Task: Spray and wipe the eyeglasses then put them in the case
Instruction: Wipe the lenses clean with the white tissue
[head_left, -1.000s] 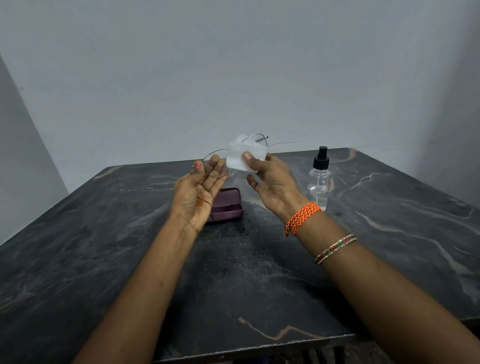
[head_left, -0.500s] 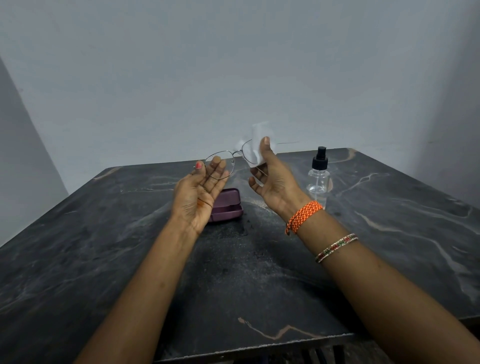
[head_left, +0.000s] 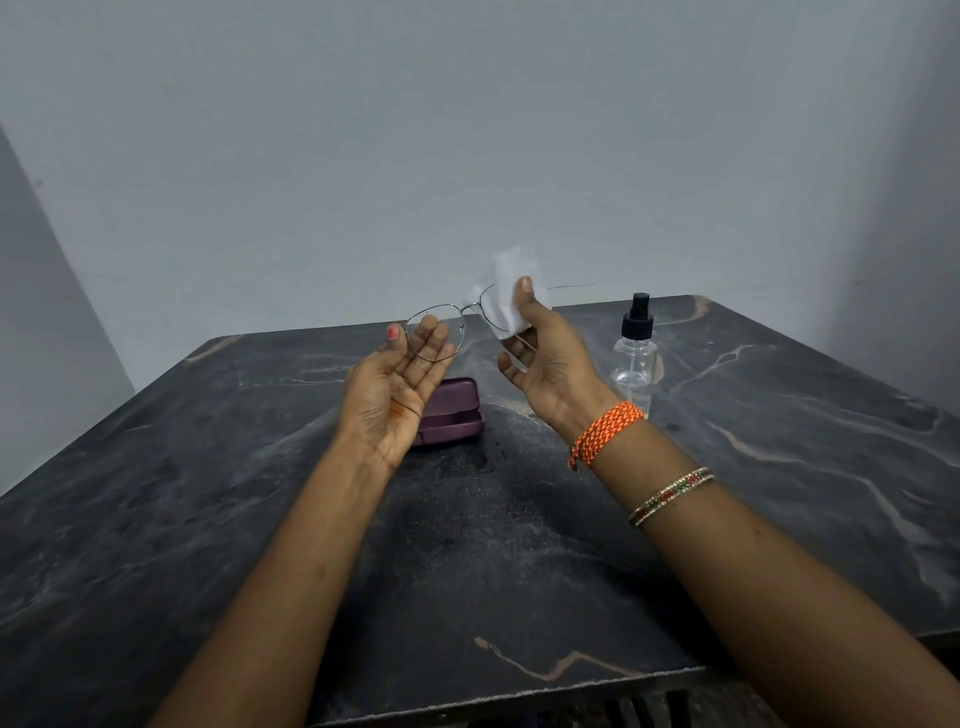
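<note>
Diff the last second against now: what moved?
The right hand slid the white wiping cloth from the bridge onto the far lens of the thin wire-framed eyeglasses. The left hand kept its grip. The maroon case and clear spray bottle stayed put.

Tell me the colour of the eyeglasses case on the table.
Dark purple. The eyeglasses case lies shut on the table, best seen in the head view.
</note>
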